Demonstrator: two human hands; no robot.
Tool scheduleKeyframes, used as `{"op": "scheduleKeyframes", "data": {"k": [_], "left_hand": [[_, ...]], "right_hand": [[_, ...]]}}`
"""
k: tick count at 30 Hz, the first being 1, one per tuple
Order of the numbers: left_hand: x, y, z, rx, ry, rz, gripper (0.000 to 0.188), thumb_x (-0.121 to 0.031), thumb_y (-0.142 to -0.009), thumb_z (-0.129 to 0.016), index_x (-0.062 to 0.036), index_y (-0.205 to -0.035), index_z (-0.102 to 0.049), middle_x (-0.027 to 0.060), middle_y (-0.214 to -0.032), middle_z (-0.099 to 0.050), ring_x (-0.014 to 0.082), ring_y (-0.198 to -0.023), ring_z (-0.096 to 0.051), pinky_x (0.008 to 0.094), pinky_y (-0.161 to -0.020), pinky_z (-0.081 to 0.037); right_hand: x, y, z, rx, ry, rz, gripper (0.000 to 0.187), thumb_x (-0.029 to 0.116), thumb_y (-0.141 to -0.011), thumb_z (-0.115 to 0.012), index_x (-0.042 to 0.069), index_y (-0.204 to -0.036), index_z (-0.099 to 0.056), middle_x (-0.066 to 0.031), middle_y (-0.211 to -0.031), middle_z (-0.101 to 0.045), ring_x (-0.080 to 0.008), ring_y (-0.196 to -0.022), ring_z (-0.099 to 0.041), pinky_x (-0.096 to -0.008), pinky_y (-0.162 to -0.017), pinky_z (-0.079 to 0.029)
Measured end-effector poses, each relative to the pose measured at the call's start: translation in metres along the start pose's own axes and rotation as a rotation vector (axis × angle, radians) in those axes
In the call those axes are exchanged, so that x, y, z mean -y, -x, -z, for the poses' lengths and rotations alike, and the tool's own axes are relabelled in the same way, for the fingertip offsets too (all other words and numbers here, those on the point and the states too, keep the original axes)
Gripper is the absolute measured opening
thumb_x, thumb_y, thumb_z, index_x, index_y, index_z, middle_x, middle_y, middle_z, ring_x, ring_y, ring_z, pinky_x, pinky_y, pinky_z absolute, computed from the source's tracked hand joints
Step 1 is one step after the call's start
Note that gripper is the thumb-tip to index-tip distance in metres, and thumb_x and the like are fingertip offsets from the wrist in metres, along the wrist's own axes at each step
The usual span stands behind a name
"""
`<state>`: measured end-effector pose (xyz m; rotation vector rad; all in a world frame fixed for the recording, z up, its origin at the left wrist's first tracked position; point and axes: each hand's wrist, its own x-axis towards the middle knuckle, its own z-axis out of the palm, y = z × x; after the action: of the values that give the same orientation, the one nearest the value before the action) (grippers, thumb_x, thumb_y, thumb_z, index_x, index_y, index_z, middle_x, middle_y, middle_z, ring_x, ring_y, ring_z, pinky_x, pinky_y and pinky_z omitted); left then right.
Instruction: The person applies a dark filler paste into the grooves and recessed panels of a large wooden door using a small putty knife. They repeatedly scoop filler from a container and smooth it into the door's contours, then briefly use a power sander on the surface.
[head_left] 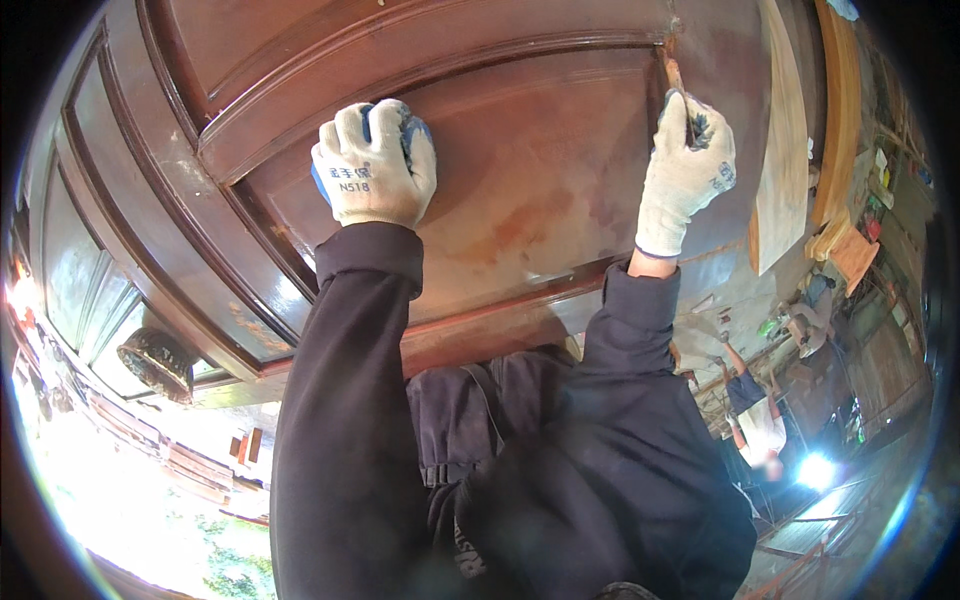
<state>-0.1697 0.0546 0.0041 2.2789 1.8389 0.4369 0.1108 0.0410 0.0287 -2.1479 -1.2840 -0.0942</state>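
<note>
Reddish-brown wood forms the main surface: a large framed panel point(560, 130) with raised mouldings lies directly beneath both hands and fills the upper middle of the view. Lighter orange-brown patches mark its finish.

The left hand point(375, 170), in a white glove with blue coating, rests at the panel's left portion, back uppermost. Its fingers are curled in and close together; whether they enclose anything cannot be told. The right hand point(690, 165), gloved alike, is at the panel's upper right corner. Its thumb and forefinger pinch a slender tool point(673, 75), the tip of which lies at the moulding; its exact kind is unclear.

Surroundings: a dark, rough-sided round container point(158, 365) sits at the lower left edge of the woodwork, well apart from the hands, and covers part of the frame there. To the right of the right hand stand a pale board point(783, 150) and a yellowish wooden strip point(840, 110), bounding that side. A small wood block point(854, 256) is near the strip's lower end. Farther off at right are another person point(760, 425) and a glaring lamp point(815, 471). Stacked timber point(195, 470) shows at lower left, partly washed out by daylight.
</note>
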Motion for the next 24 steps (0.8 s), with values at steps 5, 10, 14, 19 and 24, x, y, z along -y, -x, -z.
{"op": "scheduleKeyframes", "data": {"k": [5, 10, 14, 19, 24], "left_hand": [[0.002, 0.001, -0.001, -0.012, 0.003, -0.022, 0.026, -0.023, -0.076, -0.067, -0.0165, -0.100, -0.063, 0.0101, -0.102, -0.058, 0.0330, -0.096, -0.055, 0.0464, -0.079, -0.044], [-0.004, -0.002, 0.003, 0.009, 0.016, -0.017, 0.020, -0.017, -0.082, -0.063, -0.0117, -0.101, -0.064, 0.0122, -0.100, -0.059, 0.0333, -0.096, -0.054, 0.0471, -0.086, -0.042], [-0.003, -0.001, 0.003, -0.002, 0.010, -0.020, 0.021, -0.018, -0.081, -0.063, -0.0119, -0.101, -0.064, 0.0119, -0.100, -0.059, 0.0333, -0.095, -0.054, 0.0469, -0.086, -0.042], [-0.003, -0.001, 0.003, 0.005, 0.010, -0.017, 0.020, -0.018, -0.081, -0.063, -0.0128, -0.101, -0.064, 0.0115, -0.099, -0.059, 0.0334, -0.095, -0.054, 0.0465, -0.085, -0.042], [-0.002, 0.000, -0.001, -0.009, 0.008, -0.025, 0.023, -0.020, -0.079, -0.064, -0.0142, -0.101, -0.064, 0.0108, -0.100, -0.059, 0.0331, -0.095, -0.054, 0.0463, -0.083, -0.043]], "right_hand": [[0.001, -0.007, -0.007, 0.062, -0.043, -0.039, 0.014, 0.016, -0.084, -0.075, 0.006, -0.079, -0.067, -0.0079, -0.075, -0.067, -0.0231, -0.069, -0.065, -0.0365, -0.066, -0.052], [-0.003, -0.018, -0.005, 0.092, 0.002, 0.029, 0.015, 0.017, -0.083, -0.075, 0.006, -0.078, -0.067, -0.0076, -0.074, -0.067, -0.0235, -0.069, -0.066, -0.0357, -0.065, -0.052], [-0.004, -0.021, -0.002, 0.064, 0.017, 0.038, 0.014, 0.018, -0.083, -0.075, 0.006, -0.080, -0.069, -0.0071, -0.073, -0.067, -0.0225, -0.067, -0.067, -0.0348, -0.063, -0.052], [0.007, -0.024, 0.009, 0.089, -0.087, -0.042, 0.014, 0.019, -0.084, -0.076, 0.006, -0.082, -0.071, -0.0063, -0.072, -0.068, -0.0208, -0.066, -0.067, -0.0341, -0.064, -0.052], [-0.002, -0.017, 0.003, 0.106, 0.007, 0.065, 0.013, 0.019, -0.084, -0.076, 0.007, -0.081, -0.070, -0.0066, -0.073, -0.067, -0.0212, -0.067, -0.066, -0.0351, -0.064, -0.052]]}}
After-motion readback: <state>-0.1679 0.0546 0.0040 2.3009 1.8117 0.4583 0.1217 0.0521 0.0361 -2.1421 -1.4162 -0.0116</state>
